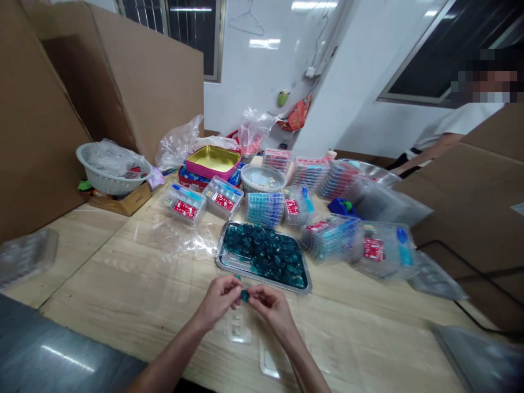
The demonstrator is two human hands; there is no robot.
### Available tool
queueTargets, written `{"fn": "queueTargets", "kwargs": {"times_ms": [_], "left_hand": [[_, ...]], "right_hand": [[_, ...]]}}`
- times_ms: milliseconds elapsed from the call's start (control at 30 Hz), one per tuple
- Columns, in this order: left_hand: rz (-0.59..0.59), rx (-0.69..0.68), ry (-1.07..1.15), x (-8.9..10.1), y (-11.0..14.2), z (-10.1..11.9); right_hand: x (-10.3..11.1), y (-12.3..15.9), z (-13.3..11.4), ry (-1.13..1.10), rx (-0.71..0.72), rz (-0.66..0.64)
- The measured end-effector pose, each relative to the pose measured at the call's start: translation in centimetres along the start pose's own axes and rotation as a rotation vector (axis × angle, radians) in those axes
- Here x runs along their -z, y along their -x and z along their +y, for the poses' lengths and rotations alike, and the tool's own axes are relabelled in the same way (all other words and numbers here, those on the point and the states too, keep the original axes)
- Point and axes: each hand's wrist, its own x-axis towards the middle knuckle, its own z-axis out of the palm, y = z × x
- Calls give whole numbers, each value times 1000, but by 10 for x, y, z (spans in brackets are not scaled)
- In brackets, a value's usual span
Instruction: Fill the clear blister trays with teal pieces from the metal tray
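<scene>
Close together over the table, my left hand [222, 299] and my right hand [271, 304] both have their fingers pinched. Between their fingertips is a small dark-teal translucent piece [244, 296], gripped from both sides; its exact kind is too small to tell. A bit of green shows above my left fingers. Under the hands lies a narrow clear plastic tray [238, 332] with small compartments, partly covered by them. Another clear plastic piece [269, 364] rests beneath my right wrist. Just beyond, a metal tray [229, 267] holds a heap of similar teal pieces.
Clear boxes with red cards and blue pens [190, 207] stand behind the tray, with stacked boxes [331, 237] on its right. A white basket [110, 177], a pink-and-gold tin [215, 161] and a round tub [262, 179] sit farther back. Cardboard flanks both sides; a person stands at right.
</scene>
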Motion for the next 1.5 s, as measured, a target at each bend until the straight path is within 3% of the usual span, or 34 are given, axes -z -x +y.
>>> {"fn": "queueTargets", "kwargs": {"times_ms": [167, 300, 400, 533, 900, 1000, 1100, 1267, 1400, 1500], "left_hand": [[46, 85, 51, -4, 6, -17], [108, 72, -99, -3, 4, -32], [124, 31, -245, -2, 1, -40], [152, -18, -322, -1, -1, -45], [173, 30, -114, -5, -1, -48], [178, 74, -223, -7, -4, -45], [191, 27, -452, -8, -4, -41], [195, -106, -738, -6, 0, -38], [199, -92, -696, -5, -1, -39], [200, -103, -664, -5, -3, -39]], "right_hand": [[-13, 11, -2, 176, 89, -36], [-15, 16, -7, 455, 209, -85], [-16, 18, -6, 537, 255, -104], [-19, 16, -1, 559, 323, -102], [-22, 11, 13, 432, 333, 1], [-23, 10, 13, 436, 317, 31], [-23, 11, 10, 511, 293, 30], [-3, 4, -3, 698, 306, 117], [28, -16, -13, 1030, 234, 283], [40, -29, -14, 1146, 142, 257]]}}
